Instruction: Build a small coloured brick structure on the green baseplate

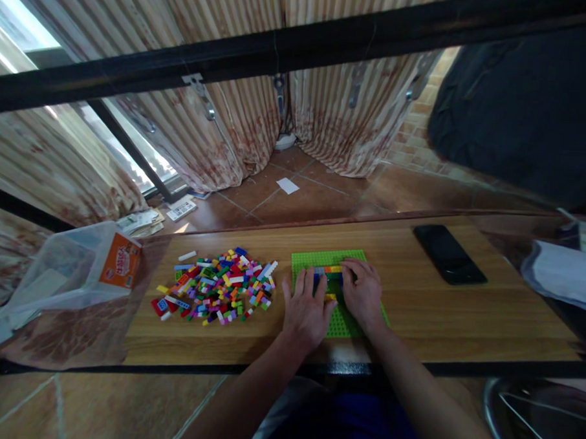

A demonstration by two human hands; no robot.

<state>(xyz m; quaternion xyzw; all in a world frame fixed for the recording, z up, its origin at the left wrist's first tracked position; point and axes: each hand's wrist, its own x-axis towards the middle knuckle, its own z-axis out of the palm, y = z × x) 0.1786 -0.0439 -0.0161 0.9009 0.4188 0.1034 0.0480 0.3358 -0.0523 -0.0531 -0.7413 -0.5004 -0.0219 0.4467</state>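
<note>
A green studded baseplate (311, 259) lies on the wooden table (464, 311) in front of me. A short row of coloured bricks (330, 270) stands on it. My left hand (306, 307) rests flat on the plate's left part, fingers spread toward the row. My right hand (362, 290) lies over the plate's right part, its fingertips pressed on the row's right end. A small yellow brick (330, 298) shows between the two hands. A heap of several loose coloured bricks (217, 284) lies to the left of the plate.
A clear plastic bag with an orange label (77, 268) lies at the table's left end. A black phone (449, 254) rests face up at the back right. A white cloth (560, 273) sits at the far right. Curtains and tiled floor lie beyond.
</note>
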